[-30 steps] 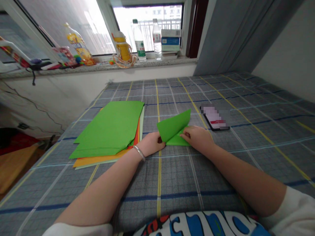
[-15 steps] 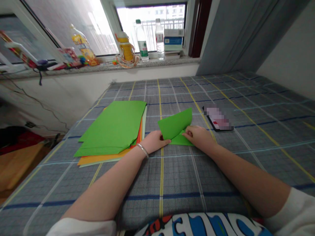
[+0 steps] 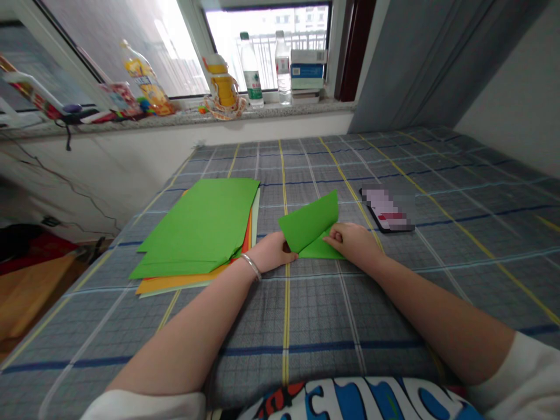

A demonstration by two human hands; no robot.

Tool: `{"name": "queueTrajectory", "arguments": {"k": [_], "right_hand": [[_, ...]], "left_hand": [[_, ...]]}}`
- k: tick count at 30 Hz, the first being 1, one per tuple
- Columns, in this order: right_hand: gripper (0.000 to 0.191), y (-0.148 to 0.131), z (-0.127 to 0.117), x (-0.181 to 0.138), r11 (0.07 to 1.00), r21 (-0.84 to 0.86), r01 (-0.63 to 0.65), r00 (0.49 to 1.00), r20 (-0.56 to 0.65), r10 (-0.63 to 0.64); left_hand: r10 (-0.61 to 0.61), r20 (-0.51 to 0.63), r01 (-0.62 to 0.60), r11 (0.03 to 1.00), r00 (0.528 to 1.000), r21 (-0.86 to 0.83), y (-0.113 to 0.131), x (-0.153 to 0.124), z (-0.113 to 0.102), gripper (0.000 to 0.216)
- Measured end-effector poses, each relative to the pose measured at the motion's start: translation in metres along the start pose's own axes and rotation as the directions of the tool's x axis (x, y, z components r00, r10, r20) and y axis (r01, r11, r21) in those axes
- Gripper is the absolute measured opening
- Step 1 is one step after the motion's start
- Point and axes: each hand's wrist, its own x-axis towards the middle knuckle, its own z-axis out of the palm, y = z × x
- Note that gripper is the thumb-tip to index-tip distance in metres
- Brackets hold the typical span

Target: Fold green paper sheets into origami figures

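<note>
A green sheet of paper (image 3: 311, 223), partly folded, lies on the plaid cloth with one flap raised at a slant. At its lower left corner my left hand (image 3: 272, 252) pinches the paper between thumb and fingers, some of which are hidden behind the flap. My right hand (image 3: 350, 238) is closed at the paper's right side, fingertips gripping the edge near the crease. A stack of coloured paper (image 3: 201, 224), green on top with orange and pale sheets under it, lies left of my left hand.
A phone (image 3: 387, 211) with a blurred screen lies beyond my right hand on the plaid cloth (image 3: 394, 326). On the windowsill (image 3: 184, 121) stand a yellow cup (image 3: 225, 87), two clear bottles (image 3: 252, 76), a juice bottle (image 3: 144, 79) and stacked boxes (image 3: 307, 71).
My left thumb has slid slightly left and down along the paper's corner. The raised flap has shifted a little to the left. My right hand keeps nearly the same place.
</note>
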Motion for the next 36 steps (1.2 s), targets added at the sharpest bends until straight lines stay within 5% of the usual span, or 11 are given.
{"name": "queueTrajectory", "arguments": {"k": [11,19,25,28,33,36], "right_hand": [[0.028,0.001,0.001,0.0,1.0,0.001,-0.003,1.0,-0.004,0.003],[0.022,-0.001,-0.002,-0.001,1.0,-0.031,0.002,1.0,0.001,-0.002],[0.019,-0.002,-0.012,0.0,0.973,-0.202,0.113,0.979,-0.144,-0.144],[0.019,0.002,-0.012,0.002,0.972,-0.215,0.092,0.974,-0.185,-0.133],[0.018,0.012,-0.002,0.007,0.997,-0.063,0.047,0.995,-0.081,-0.052],[0.021,0.016,0.003,0.01,1.0,-0.017,0.006,0.999,-0.038,-0.007]], "left_hand": [[0.077,0.065,-0.07,0.993,0.995,-0.096,-0.002,-0.003,-0.003,0.023],[-0.091,-0.138,0.094,0.996,0.986,0.014,0.002,0.0,0.008,0.034],[-0.177,-0.141,0.135,0.954,0.974,-0.266,0.01,0.0,0.017,0.026],[-0.135,-0.239,0.089,0.977,0.962,-0.194,0.014,-0.001,0.024,0.021],[-0.076,-0.241,0.039,0.988,0.968,-0.152,0.012,-0.003,0.028,0.023],[-0.108,-0.297,0.039,0.972,0.949,-0.23,0.01,-0.002,0.028,0.048]]}}
